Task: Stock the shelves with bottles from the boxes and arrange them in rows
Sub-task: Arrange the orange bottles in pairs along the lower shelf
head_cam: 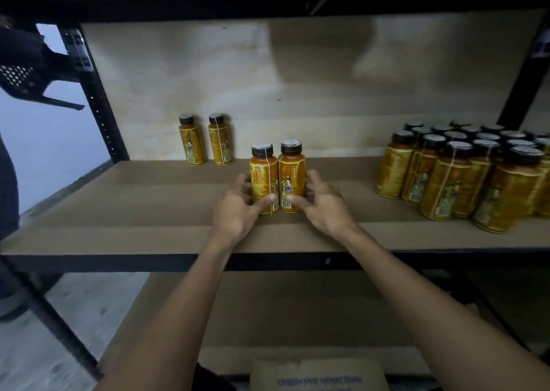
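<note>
Found left bottle (263, 176) and right bottle (292, 173) upright and touching, middle of shelf (119, 212). Noted left hand (238, 209) grip curled round one and right hand (324, 209) grip round the other, low down, probably squaring a row. Logged back pair (205, 140) at 11 o'clock, packed block (464, 176) at 3 o'clock.

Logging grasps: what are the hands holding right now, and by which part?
The left hand grips the left bottle low on its body; the right hand grips the right bottle likewise.
</note>
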